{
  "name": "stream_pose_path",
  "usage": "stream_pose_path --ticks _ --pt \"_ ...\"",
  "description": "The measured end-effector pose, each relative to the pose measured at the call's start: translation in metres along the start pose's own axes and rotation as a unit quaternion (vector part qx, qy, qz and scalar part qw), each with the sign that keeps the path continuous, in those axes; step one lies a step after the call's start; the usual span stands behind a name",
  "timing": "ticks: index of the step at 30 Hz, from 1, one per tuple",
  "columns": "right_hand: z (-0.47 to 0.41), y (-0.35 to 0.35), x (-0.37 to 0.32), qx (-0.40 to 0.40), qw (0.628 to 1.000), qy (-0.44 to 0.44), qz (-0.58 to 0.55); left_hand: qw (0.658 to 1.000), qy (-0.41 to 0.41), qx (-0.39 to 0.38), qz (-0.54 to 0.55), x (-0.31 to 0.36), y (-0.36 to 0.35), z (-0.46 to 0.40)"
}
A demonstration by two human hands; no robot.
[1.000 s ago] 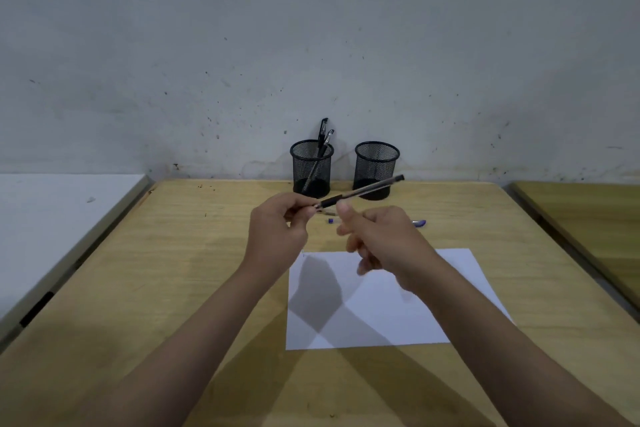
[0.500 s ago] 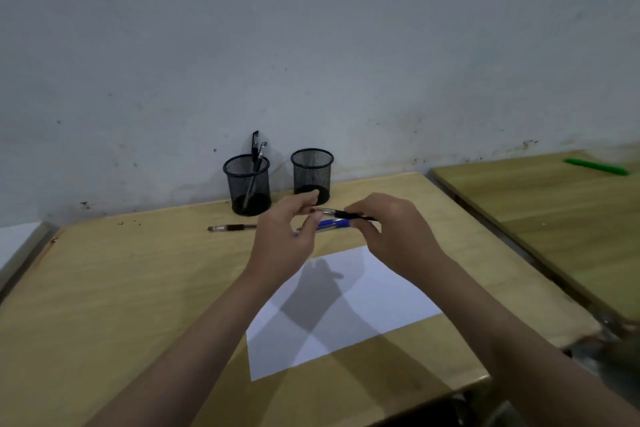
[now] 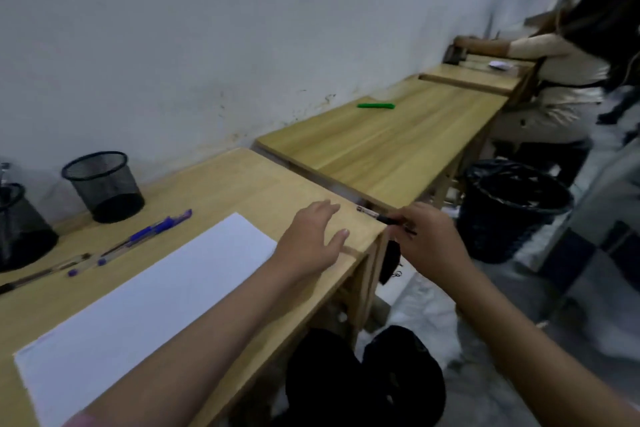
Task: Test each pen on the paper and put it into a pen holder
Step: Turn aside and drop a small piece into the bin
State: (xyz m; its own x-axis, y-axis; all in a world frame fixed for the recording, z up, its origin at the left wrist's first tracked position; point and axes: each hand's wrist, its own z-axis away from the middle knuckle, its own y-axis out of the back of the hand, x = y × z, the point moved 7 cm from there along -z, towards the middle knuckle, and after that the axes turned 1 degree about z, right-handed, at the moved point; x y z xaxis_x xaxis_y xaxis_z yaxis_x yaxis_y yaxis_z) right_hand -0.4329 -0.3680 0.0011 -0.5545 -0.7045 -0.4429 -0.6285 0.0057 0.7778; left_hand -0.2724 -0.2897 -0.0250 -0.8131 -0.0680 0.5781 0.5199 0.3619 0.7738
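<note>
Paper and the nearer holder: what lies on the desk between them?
In the head view, pens lie between the paper and the holder: a blue pen, and clear pens left of it.

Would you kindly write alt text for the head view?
The right hand holds a pen past the desk's right edge, toward a black bin; the left hand rests open on the desk. Paper, loose pens and two mesh holders lie left.
</note>
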Motion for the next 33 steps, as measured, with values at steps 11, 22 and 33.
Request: stream_pose_path --ticks 11,22,33 --pt "0.055 -0.035 0.142 -0.106 0.982 -0.144 0.063 0.991 -0.024 -0.074 -0.105 0.008 -0.067 -0.038" --pt "0.085 -0.076 0.209 -0.158 0.955 -0.245 0.056 0.994 -0.022 -0.048 -0.094 0.011 -0.065 -0.039" --pt "0.049 -0.053 0.142 -0.05 0.987 -0.15 -0.04 0.998 -0.017 -0.005 -0.068 0.013 -0.058 -0.034"
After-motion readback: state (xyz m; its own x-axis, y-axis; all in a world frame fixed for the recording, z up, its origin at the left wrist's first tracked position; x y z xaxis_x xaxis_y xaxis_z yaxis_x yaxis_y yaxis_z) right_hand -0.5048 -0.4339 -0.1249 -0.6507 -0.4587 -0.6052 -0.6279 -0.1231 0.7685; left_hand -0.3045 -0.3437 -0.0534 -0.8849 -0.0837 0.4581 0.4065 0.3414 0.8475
